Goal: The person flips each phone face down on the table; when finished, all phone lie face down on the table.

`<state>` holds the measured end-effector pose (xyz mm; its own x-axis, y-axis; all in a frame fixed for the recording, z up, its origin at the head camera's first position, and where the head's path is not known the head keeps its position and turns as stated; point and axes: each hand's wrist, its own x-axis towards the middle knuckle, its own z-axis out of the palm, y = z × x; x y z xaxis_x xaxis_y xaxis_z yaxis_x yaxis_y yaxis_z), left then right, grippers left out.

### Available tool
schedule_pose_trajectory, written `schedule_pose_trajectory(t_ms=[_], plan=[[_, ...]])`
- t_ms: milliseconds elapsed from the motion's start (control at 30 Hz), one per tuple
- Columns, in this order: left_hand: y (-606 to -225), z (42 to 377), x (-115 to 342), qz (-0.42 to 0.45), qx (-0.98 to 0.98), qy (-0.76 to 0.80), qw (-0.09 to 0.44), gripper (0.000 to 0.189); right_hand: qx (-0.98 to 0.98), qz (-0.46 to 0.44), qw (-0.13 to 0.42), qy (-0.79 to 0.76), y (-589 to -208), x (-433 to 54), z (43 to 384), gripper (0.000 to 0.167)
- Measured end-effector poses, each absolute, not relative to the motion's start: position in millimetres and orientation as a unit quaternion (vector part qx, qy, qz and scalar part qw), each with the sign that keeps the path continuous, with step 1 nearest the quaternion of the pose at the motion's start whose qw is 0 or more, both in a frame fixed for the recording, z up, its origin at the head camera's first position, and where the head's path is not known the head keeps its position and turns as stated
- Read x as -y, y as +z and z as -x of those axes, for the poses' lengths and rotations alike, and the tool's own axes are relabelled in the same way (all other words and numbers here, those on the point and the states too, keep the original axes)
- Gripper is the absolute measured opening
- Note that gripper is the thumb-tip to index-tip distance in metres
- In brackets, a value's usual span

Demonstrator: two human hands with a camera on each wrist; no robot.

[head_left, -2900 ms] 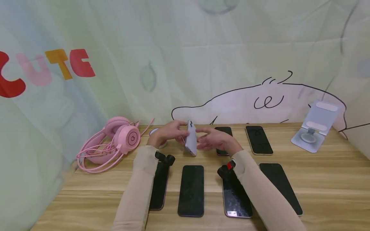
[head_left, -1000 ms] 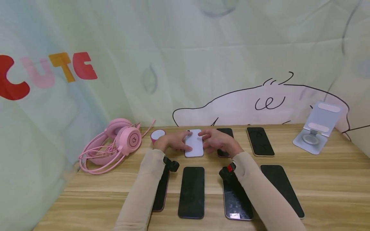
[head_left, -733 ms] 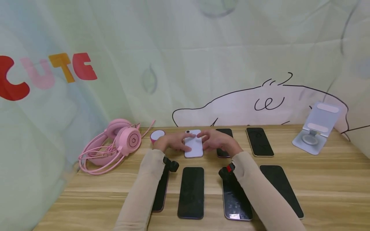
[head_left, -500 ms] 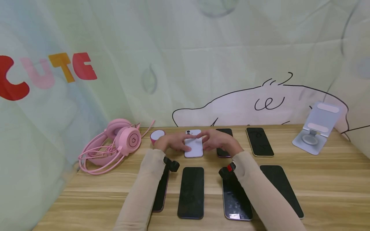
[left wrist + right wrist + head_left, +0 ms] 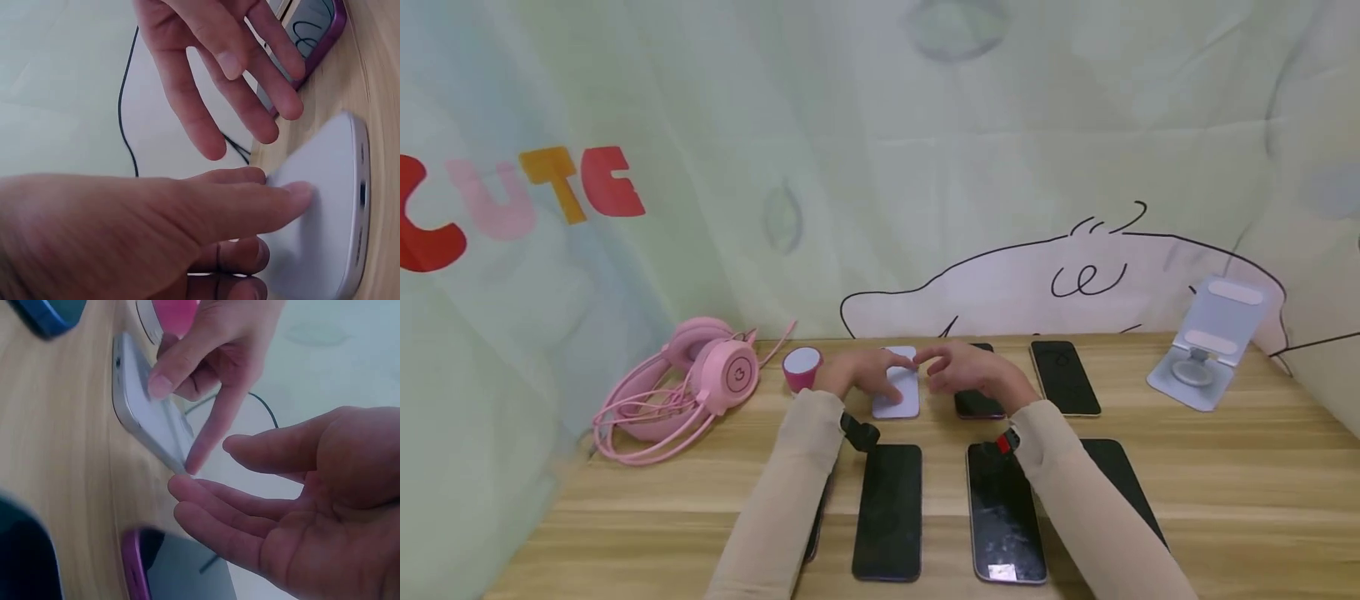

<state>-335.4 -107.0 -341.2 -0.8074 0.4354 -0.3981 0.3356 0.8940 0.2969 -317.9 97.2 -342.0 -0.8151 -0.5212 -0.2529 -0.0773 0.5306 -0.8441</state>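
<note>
A white phone lies flat with its back up near the table's far edge. My left hand is over its left side, thumb above the back and index finger stretched toward the far right corner. In the left wrist view the thumb casts a shadow on the phone; whether it touches cannot be told. My right hand hovers at the phone's right side, fingers extended and holding nothing. Its fingertips come close to the left index fingertip. Under the right hand lies a dark-screened phone with a purple frame.
Pink headphones and a pink round object with a white top stand at left. Dark phones lie in front, under the right sleeve and at back right. A folding phone stand is at far right.
About three seconds ago the white phone was held up on edge in my left hand; now it lies flat. Lately my left hand has shifted slightly right across it, and the head view has tilted a little.
</note>
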Motion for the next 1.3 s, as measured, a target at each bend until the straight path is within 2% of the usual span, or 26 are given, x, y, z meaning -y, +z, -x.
schedule_pose_trajectory(t_ms=[167,300,500,800,1067,1300], plan=[[-345,336,90,-0.199,-0.948,0.115,0.219,0.06,-0.84,0.163,0.244,-0.457,-343,-121,319,0.046],[-348,335,77,-0.195,-0.95,0.127,0.208,0.067,-0.846,0.156,0.233,-0.453,-347,-143,319,0.044],[-358,332,63,-0.218,-0.936,0.16,0.225,0.077,-0.844,0.141,0.236,-0.46,-358,-163,315,0.043],[-357,339,49,-0.232,-0.925,0.198,0.228,0.075,-0.843,0.125,0.238,-0.467,-348,-174,320,0.042],[-366,341,45,-0.265,-0.922,0.21,0.189,0.067,-0.845,0.111,0.235,-0.467,-347,-176,323,0.042],[-367,344,41,-0.265,-0.91,0.251,0.197,0.079,-0.843,0.108,0.228,-0.475,-345,-182,322,0.043]])
